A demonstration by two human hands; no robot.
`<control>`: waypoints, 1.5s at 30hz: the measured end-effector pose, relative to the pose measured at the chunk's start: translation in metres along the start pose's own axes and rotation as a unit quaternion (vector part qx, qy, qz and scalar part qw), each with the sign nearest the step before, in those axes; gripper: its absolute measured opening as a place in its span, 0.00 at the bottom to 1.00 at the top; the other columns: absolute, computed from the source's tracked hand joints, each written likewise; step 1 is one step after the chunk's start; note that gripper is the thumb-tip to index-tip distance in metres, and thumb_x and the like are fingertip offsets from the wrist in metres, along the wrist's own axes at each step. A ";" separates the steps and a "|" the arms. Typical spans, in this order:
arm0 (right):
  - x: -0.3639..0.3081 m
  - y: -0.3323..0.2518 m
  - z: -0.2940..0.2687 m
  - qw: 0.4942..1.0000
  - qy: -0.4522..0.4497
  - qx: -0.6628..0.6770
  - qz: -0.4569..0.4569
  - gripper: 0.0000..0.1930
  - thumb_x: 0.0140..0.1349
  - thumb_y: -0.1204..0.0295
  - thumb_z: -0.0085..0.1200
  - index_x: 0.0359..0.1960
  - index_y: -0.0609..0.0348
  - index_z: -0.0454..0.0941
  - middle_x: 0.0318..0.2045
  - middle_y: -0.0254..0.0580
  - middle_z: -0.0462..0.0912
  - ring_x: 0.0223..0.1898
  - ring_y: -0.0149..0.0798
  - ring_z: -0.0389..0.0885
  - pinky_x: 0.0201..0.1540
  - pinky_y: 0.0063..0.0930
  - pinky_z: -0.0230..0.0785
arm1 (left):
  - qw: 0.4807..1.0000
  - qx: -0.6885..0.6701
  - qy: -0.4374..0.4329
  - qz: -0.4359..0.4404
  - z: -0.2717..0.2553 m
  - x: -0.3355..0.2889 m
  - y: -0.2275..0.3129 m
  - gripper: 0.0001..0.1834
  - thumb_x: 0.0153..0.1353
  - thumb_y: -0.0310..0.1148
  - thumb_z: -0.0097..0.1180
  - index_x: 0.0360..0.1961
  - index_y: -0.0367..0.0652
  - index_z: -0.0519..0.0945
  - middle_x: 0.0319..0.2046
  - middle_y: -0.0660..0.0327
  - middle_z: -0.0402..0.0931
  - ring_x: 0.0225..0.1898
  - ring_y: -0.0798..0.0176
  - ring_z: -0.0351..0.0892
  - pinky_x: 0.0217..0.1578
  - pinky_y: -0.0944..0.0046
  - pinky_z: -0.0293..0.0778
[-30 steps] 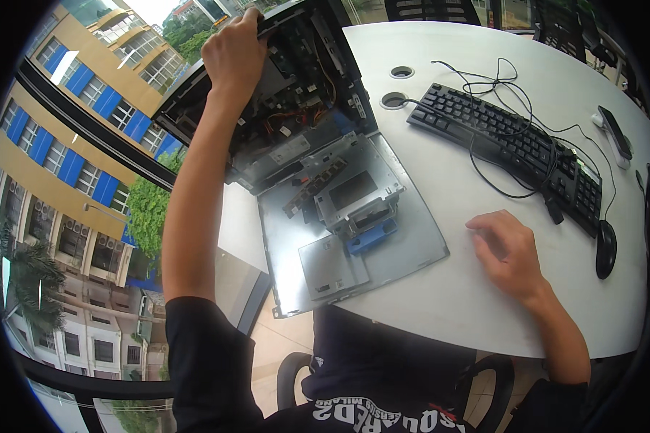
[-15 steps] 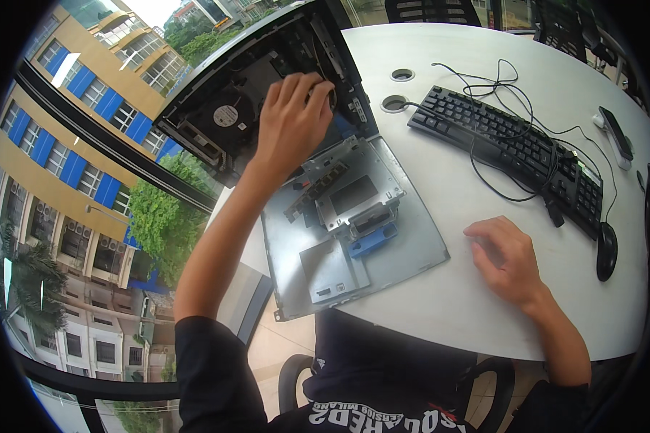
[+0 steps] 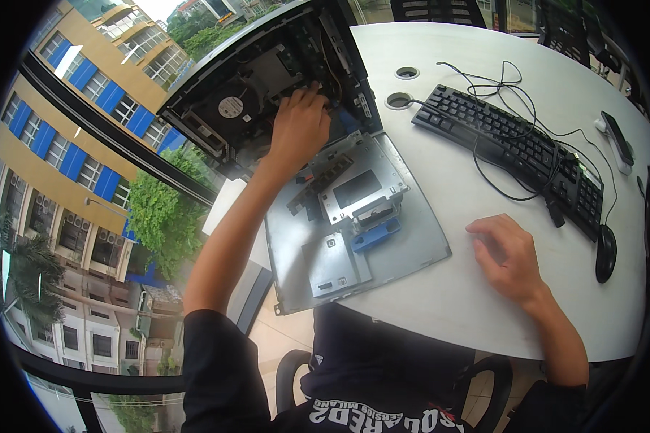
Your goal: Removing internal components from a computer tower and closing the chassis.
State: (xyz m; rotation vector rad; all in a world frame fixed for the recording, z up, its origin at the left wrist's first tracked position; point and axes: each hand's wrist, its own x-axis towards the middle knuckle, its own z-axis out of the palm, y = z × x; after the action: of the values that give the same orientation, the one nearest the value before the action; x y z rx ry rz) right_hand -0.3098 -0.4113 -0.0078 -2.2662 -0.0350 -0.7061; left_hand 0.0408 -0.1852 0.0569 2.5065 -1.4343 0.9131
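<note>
An opened black computer case [image 3: 195, 137] stands tilted at the back left, its inside facing me. My left hand [image 3: 300, 128] reaches into its right half, fingers bent together; the fingertips are partly hidden, so what they pinch, if anything, does not show. Left of that hand is a round fan [image 3: 231, 107] with a white label. Below it lies the metal side panel [image 3: 419, 238], carrying a silver drive bracket [image 3: 332, 206], a blue plastic latch [image 3: 376, 235] and a small metal plate [image 3: 323, 267]. Palm turned inward, my right hand [image 3: 509, 256] rests on the white table, loosely curled, thumb apart, holding nothing.
A black keyboard [image 3: 505, 148] with tangled cable lies on the right of the table [image 3: 426, 303], with a black mouse [image 3: 607, 252] beside it. A dark phone-like object [image 3: 617, 137] sits at the far right. Two cable holes [image 3: 399, 100] open near the case. A window wall is on the left.
My left hand has moved a little down and deeper into the case, baring more of the fan side. The right hand stays in place.
</note>
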 end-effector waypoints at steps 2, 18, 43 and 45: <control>-0.001 0.001 0.000 1.000 0.002 -0.002 -0.005 0.10 0.57 0.79 0.59 0.41 0.62 0.84 0.36 0.47 0.85 0.37 0.46 0.83 0.41 0.35 0.75 | 0.995 0.085 0.026 0.053 0.008 -0.002 0.002 0.16 0.60 0.30 0.56 0.48 0.36 0.83 0.60 0.47 0.79 0.61 0.49 0.75 0.59 0.51 0.70; -0.001 0.001 -0.001 1.000 0.005 0.000 -0.005 0.10 0.58 0.78 0.59 0.41 0.62 0.84 0.36 0.48 0.85 0.37 0.47 0.83 0.41 0.35 0.75 | 0.995 -0.101 -0.001 0.001 -0.048 -0.023 0.004 0.13 0.65 0.32 0.61 0.47 0.37 0.84 0.47 0.51 0.84 0.52 0.47 0.81 0.53 0.52 0.73; 0.007 0.006 -0.003 1.000 0.005 -0.016 0.022 0.08 0.60 0.80 0.58 0.41 0.65 0.84 0.39 0.49 0.87 0.41 0.47 0.86 0.48 0.33 0.76 | 0.765 -0.546 -0.035 -0.339 -0.119 -0.115 0.004 0.16 0.68 0.39 0.62 0.42 0.33 0.84 0.29 0.59 0.83 0.32 0.69 0.80 0.35 0.69 0.72; 0.008 0.011 -0.003 0.999 0.018 -0.024 0.025 0.09 0.59 0.80 0.58 0.41 0.65 0.83 0.40 0.49 0.87 0.41 0.46 0.86 0.48 0.33 0.77 | 0.758 -0.558 -0.016 -0.338 -0.123 -0.111 0.007 0.15 0.69 0.39 0.62 0.38 0.35 0.83 0.27 0.60 0.81 0.31 0.70 0.79 0.35 0.69 0.72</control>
State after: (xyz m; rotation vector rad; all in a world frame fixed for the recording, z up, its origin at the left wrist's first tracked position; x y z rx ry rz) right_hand -0.3020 -0.4229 -0.0095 -2.2914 0.0557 -0.7288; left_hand -0.0611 -0.0596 0.0945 1.7617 -0.5747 -0.1573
